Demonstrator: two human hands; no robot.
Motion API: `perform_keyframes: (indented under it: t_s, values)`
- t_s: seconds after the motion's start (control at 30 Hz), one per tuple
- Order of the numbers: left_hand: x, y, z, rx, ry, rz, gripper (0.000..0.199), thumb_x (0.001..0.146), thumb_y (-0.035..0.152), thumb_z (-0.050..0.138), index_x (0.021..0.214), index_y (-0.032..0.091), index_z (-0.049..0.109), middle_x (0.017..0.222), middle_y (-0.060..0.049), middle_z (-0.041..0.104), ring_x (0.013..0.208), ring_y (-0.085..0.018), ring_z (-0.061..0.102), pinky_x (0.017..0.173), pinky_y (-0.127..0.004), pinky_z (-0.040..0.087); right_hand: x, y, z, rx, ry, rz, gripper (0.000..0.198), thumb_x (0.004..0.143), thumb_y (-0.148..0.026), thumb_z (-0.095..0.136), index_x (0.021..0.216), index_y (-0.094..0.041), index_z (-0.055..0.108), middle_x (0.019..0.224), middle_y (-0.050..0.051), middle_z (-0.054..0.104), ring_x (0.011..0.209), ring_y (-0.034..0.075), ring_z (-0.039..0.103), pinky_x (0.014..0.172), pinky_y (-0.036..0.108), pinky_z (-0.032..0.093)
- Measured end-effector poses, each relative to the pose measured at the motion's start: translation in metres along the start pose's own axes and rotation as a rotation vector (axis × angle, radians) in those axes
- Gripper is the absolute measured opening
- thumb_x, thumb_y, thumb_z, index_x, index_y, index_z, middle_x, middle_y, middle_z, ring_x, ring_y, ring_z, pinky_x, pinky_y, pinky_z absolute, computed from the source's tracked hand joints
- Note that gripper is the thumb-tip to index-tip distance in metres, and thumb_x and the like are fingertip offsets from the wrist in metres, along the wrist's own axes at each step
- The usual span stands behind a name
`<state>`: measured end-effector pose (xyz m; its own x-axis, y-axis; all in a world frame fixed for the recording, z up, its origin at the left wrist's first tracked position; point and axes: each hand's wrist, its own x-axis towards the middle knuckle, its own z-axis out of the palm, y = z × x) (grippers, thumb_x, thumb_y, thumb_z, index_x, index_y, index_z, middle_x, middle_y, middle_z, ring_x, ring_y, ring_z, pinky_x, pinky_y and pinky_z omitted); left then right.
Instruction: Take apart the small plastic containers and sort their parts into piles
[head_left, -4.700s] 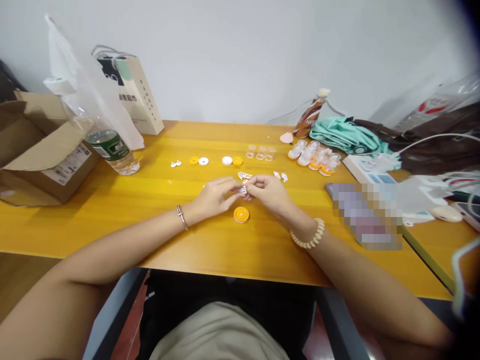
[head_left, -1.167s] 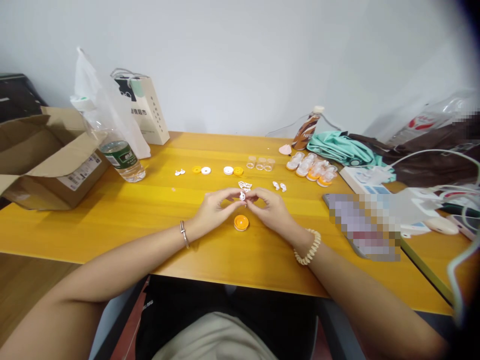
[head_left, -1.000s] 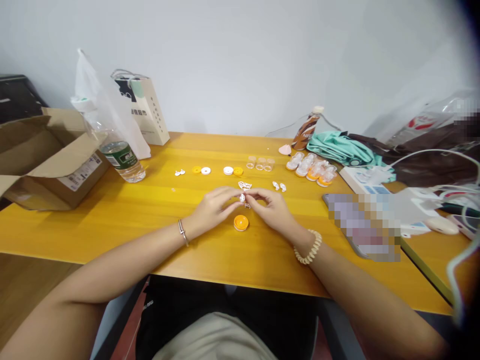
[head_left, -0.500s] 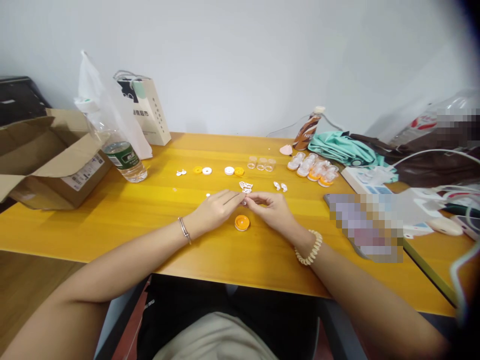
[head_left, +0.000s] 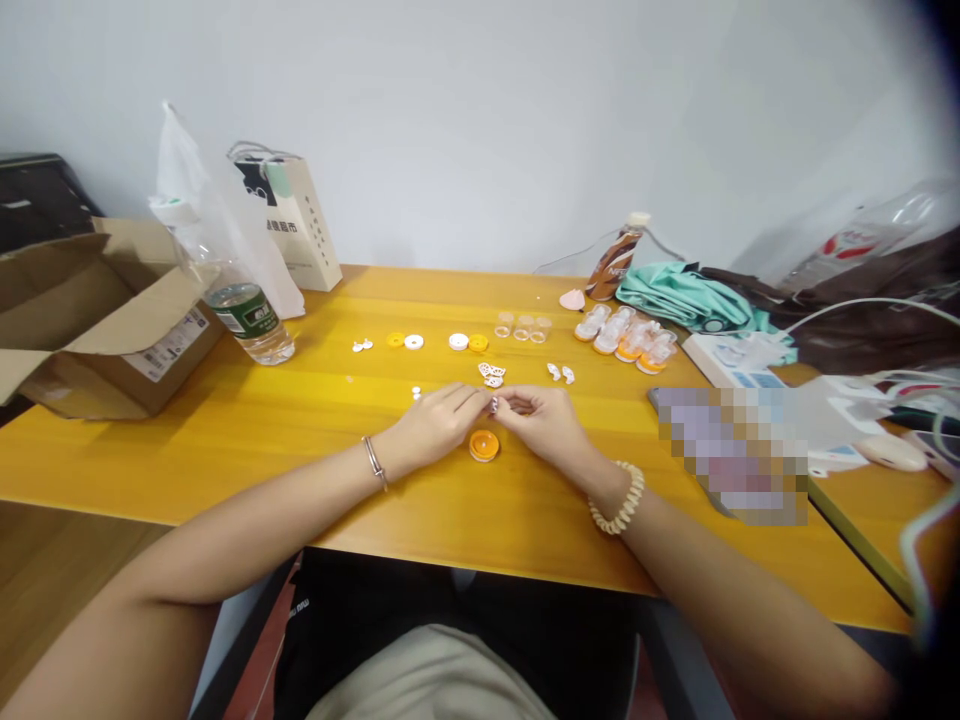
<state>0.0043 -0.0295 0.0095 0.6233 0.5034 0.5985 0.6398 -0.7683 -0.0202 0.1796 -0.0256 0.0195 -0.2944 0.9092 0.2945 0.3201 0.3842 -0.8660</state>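
1. here, a small white piece [head_left: 494, 405] is pinched in the right grip [head_left: 546, 415]; whether it is also grasped by the left grip [head_left: 448, 415] cannot be told.
2. it is held above the counter [head_left: 420, 515], between its front and back edges, just beyond the orange cup [head_left: 484, 446].
3. light, stiff, perhaps brittle handling may be expected; it is best taken by its edges.

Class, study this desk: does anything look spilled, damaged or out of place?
No spill or damage shows. The oddest sight is the phone-like device right of the right hand: mosaic blocks cover most of it.
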Motion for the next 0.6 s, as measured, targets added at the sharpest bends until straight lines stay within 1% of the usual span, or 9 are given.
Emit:
perform_keyframes:
  t_s: [0.13, 0.23, 0.3, 0.37, 0.43, 0.53, 0.6]
  values:
    - [0.0002, 0.0003, -0.0005, -0.007, 0.003, 0.000, 0.019, 0.090, 0.020, 0.039, 0.095, 0.014, 0.056, 0.085, -0.007, 0.061, 0.077, -0.015, 0.057, 0.070, -0.027, 0.047, 0.0000, 0.0028, 0.0005, 0.056, -0.027, 0.017, 0.018, 0.073, -0.024, 0.055, 0.080, -0.014, 0.069, 0.074, 0.004, 0.070, 0.067, 0.017, 0.065, 0.065, 0.030, 0.053]
    - [0.0007, -0.0023, 0.0005, -0.054, 0.001, -0.026, 0.018, 0.089, 0.018, 0.040, 0.094, 0.014, 0.057, 0.084, -0.007, 0.062, 0.077, -0.015, 0.057, 0.070, -0.027, 0.047, 0.0004, 0.0056, 0.0026, 0.125, -0.031, 0.029, 0.017, 0.072, -0.024, 0.056, 0.081, -0.016, 0.069, 0.077, 0.003, 0.071, 0.068, 0.017, 0.066, 0.069, 0.031, 0.053]
    - [0.0015, -0.0053, 0.0005, -0.128, 0.007, -0.057, 0.017, 0.088, 0.018, 0.042, 0.093, 0.013, 0.057, 0.083, -0.007, 0.062, 0.076, -0.015, 0.057, 0.070, -0.028, 0.047, 0.0010, 0.0071, 0.0040, 0.170, -0.025, 0.036, 0.017, 0.072, -0.024, 0.057, 0.082, -0.017, 0.069, 0.079, 0.003, 0.071, 0.069, 0.016, 0.066, 0.071, 0.031, 0.054]
    - [0.0025, -0.0078, -0.0005, -0.252, 0.013, -0.100, 0.016, 0.087, 0.020, 0.045, 0.094, 0.014, 0.058, 0.084, -0.006, 0.063, 0.077, -0.014, 0.058, 0.072, -0.028, 0.048, 0.0016, 0.0075, 0.0044, 0.195, -0.019, 0.044, 0.017, 0.072, -0.025, 0.058, 0.083, -0.017, 0.069, 0.078, 0.003, 0.071, 0.069, 0.016, 0.066, 0.072, 0.031, 0.054]
    - [0.0038, -0.0088, -0.0017, -0.419, 0.020, -0.175, 0.016, 0.085, 0.022, 0.048, 0.096, 0.016, 0.059, 0.088, -0.005, 0.064, 0.080, -0.013, 0.060, 0.074, -0.027, 0.049, 0.0019, 0.0070, 0.0036, 0.197, -0.013, 0.045, 0.017, 0.072, -0.026, 0.059, 0.083, -0.017, 0.068, 0.078, 0.003, 0.071, 0.070, 0.016, 0.066, 0.073, 0.032, 0.054]
    - [0.0062, -0.0079, -0.0017, -0.664, 0.058, -0.370, 0.017, 0.083, 0.027, 0.053, 0.093, 0.017, 0.062, 0.090, -0.005, 0.066, 0.081, -0.013, 0.062, 0.073, -0.025, 0.050, 0.0014, 0.0060, 0.0015, 0.192, 0.003, 0.016, 0.017, 0.073, -0.030, 0.059, 0.082, -0.018, 0.068, 0.079, 0.003, 0.070, 0.071, 0.015, 0.065, 0.074, 0.032, 0.053]
    - [0.0079, -0.0074, -0.0001, -0.774, 0.077, -0.490, 0.019, 0.081, 0.030, 0.055, 0.090, 0.016, 0.063, 0.087, -0.004, 0.067, 0.078, -0.013, 0.062, 0.071, -0.025, 0.050, 0.0008, 0.0060, 0.0010, 0.188, 0.006, -0.009, 0.018, 0.074, -0.031, 0.059, 0.082, -0.018, 0.067, 0.080, 0.003, 0.070, 0.073, 0.016, 0.065, 0.075, 0.032, 0.053]
